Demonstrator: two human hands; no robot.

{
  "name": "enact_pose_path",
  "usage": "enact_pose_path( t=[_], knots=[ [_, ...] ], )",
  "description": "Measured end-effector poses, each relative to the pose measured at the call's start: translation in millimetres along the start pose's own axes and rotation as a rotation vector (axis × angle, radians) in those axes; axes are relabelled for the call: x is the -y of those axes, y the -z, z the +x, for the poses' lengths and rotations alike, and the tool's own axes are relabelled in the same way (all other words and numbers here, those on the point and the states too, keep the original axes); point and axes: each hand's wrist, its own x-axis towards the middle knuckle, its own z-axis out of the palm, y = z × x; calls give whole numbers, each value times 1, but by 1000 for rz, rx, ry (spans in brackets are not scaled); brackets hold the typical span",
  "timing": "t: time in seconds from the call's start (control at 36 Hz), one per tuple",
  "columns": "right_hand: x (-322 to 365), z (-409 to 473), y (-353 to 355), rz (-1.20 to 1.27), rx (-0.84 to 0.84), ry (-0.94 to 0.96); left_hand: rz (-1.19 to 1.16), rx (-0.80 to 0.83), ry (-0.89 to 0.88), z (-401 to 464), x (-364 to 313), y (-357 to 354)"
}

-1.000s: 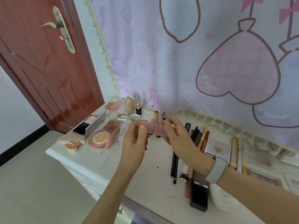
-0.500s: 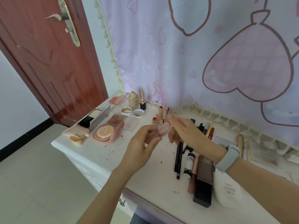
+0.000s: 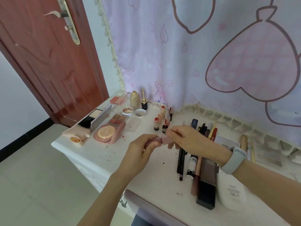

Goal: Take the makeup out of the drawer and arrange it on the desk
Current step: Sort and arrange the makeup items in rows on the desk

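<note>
Small pale-pink plastic makeup piece (image 3: pixel 164 139), pinched btwn curled fingers of left hand (image 3: pixel 141 150) & right hand (image 3: pixel 187 137), held above speckled white desk (image 3: pixel 101 158) w/ cosmetics, beside red-brown wooden door (image 3: pixel 48 62) & pink heart-print curtain (image 3: pixel 203 59).

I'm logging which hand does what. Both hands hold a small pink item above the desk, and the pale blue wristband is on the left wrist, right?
Not quite. The head view shows the pale blue wristband on the right wrist, not the left. The rest stands: the left hand and right hand both hold the small pink item above the desk.
</note>
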Motion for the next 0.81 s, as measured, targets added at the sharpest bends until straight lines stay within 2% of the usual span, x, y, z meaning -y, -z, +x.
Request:
enact_pose_path(
  t=[0.08,0.19,0.28,0.5,0.67,0.81],
  knots=[
    [-6,-1,2,-6,1,110,21,-19,0,1,3,0],
    [-5,1,6,-16,62,33,4,-25,-5,2,4,-3],
    [-4,3,8,-158,115,18,13,-8,-15,4,4,-4],
    [-11,-1,6,-607,-168,329,-83,12,90,5,3,0],
    [-14,0,12,-558,-160,380,-139,78,133,5,-1,6],
    [-10,0,16,-274,-3,250,-45,28,30,2,-2,4]
  ],
)
